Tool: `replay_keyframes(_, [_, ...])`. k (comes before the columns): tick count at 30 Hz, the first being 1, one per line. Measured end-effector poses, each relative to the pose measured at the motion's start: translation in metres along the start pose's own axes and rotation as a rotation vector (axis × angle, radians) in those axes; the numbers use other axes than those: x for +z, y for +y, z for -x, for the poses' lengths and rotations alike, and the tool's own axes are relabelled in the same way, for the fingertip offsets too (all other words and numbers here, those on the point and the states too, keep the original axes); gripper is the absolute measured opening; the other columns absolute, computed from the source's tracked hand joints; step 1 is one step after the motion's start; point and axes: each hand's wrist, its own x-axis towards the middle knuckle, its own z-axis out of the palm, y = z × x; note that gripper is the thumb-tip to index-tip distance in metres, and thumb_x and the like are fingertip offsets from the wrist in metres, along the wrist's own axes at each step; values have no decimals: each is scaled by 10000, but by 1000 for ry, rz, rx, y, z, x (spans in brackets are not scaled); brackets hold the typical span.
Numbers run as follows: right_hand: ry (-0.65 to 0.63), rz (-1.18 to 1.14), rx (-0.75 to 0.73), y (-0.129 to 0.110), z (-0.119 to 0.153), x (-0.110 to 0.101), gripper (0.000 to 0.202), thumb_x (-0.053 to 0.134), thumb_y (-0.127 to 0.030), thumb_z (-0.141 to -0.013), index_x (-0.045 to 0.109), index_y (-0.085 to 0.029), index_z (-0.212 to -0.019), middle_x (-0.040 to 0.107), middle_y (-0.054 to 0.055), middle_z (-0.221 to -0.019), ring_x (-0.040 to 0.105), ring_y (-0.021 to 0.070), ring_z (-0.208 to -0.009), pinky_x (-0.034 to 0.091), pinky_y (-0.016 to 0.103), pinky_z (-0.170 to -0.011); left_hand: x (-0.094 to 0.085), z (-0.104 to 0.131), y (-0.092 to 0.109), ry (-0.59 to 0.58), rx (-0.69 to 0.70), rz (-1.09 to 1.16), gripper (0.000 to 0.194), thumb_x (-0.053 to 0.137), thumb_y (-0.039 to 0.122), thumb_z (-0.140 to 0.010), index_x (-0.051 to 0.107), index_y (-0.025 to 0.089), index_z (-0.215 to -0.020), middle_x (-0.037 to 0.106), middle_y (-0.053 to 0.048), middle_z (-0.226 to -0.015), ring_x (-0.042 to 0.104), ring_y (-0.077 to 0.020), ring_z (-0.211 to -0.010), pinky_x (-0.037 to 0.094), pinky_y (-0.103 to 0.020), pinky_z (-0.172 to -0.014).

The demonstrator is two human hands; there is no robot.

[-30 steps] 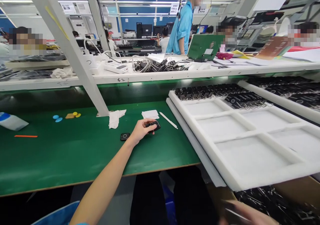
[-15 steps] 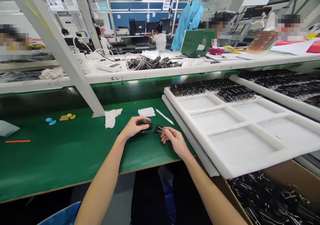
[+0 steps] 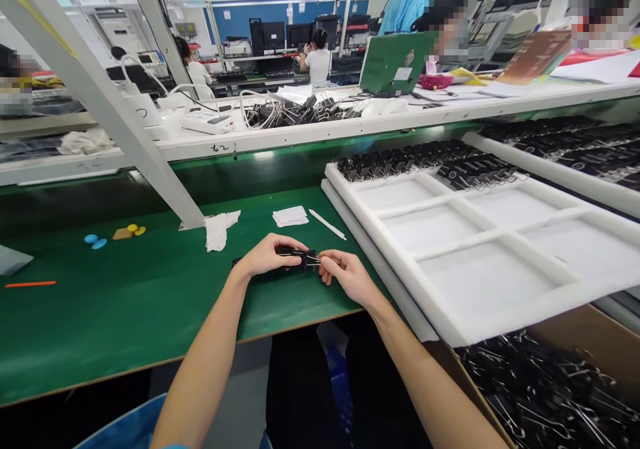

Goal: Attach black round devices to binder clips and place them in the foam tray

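Observation:
My left hand (image 3: 265,256) is closed around a small black object (image 3: 296,260) just above the green mat; most of it is hidden by the fingers. My right hand (image 3: 347,277) pinches the silver wire handles of a black binder clip (image 3: 312,260). The clip meets the right end of the black object, though I cannot tell whether its jaws have closed over it. A white pen (image 3: 327,224) and a few white paper slips (image 3: 291,216) lie beyond the hands.
To the right stands a white foam tray (image 3: 437,226) with rows of clipped black parts at its far end. Below it, a cardboard box (image 3: 463,382) holds many binder clips (image 3: 550,396). A white post (image 3: 155,149) rises at left; a crumpled cloth (image 3: 218,231) lies by its foot.
My right hand has brought the binder clip left against the black object, closing the gap between them. My left hand keeps its hold. The camera view has shifted a little.

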Motion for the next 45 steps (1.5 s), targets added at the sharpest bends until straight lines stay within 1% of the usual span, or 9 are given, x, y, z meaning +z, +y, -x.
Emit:
replay_keyframes(13, [17, 43, -10, -5, 3, 4, 463, 678, -595, -930, 680, -133, -959, 663, 75, -760, 612, 195, -642, 491, 291, -581, -1, 2, 2, 24, 1, -35, 332, 787, 367, -788, 819, 206, -1076, 769, -92, -903, 655, -182, -633, 547, -286, -626])
replay_keyframes(18, [42, -26, -33, -13, 1, 13, 498, 730, -495, -864, 643, -160, -1222, 672, 85, -966, 652, 215, -760, 510, 279, -576, 3, 2, 5, -33, 5, -1, 342, 779, 384, -808, 798, 203, -1098, 755, -92, -910, 665, -187, -671, 555, -288, -654])
replay_keyframes(23, [53, 188, 36, -57, 24, 31, 327, 696, -354, -894, 708, -181, -1172, 685, 47, -865, 624, 185, -662, 513, 290, -594, 5, 4, 11, -46, -4, 141, 480, 743, 505, -852, 689, 202, -1219, 719, -125, -1059, 691, -220, -790, 573, -299, -667])
replay_keyframes(27, [132, 208, 3, -115, 70, 32, 250, 697, -348, -932, 720, -205, -1136, 718, 63, -944, 679, 221, -738, 537, 307, -629, 0, 3, 12, 72, 92, 244, 616, 613, 660, -898, 614, 204, -1312, 669, -163, -1209, 701, -260, -922, 576, -331, -753])
replay_keyframes(29, [212, 193, -54, -143, 88, 15, 298, 738, -401, -917, 707, -204, -1139, 722, 82, -994, 699, 245, -747, 562, 343, -657, -2, 2, 13, 154, 142, 271, 603, 581, 648, -924, 610, 190, -1316, 664, -160, -1189, 693, -254, -906, 568, -342, -764])
replay_keyframes(32, [435, 312, -151, -173, 88, -42, 396, 814, -470, -842, 690, -182, -1083, 725, 108, -969, 699, 271, -742, 570, 376, -666, -2, 1, 13, 241, 172, 243, 524, 597, 574, -947, 629, 177, -1286, 674, -132, -1097, 672, -225, -825, 543, -326, -715])
replay_keyframes(39, [897, 927, -30, -174, -11, -221, 242, 781, -278, -807, 671, -155, -984, 734, 95, -971, 681, 258, -884, 524, 342, -792, 1, -7, 5, 333, 184, 131, 459, 680, 539, -900, 684, 166, -1168, 685, -92, -941, 626, -179, -712, 506, -301, -649])
replay_keyframes(42, [922, 1136, 43, -164, -44, -255, 213, 742, -223, -838, 677, -145, -1026, 725, 112, -1068, 656, 275, -1027, 490, 350, -913, 1, -10, 1, 425, 193, 27, 441, 718, 532, -866, 712, 158, -1099, 682, -78, -857, 604, -168, -672, 503, -301, -643])
replay_keyframes(45, [897, 1258, 131, -154, -62, -267, 229, 733, -237, -869, 679, -163, -1079, 721, 103, -1094, 636, 284, -1061, 472, 347, -923, -1, -11, -1, 479, 208, 17, 430, 717, 532, -862, 722, 157, -1073, 680, -71, -821, 605, -167, -667, 506, -297, -643])
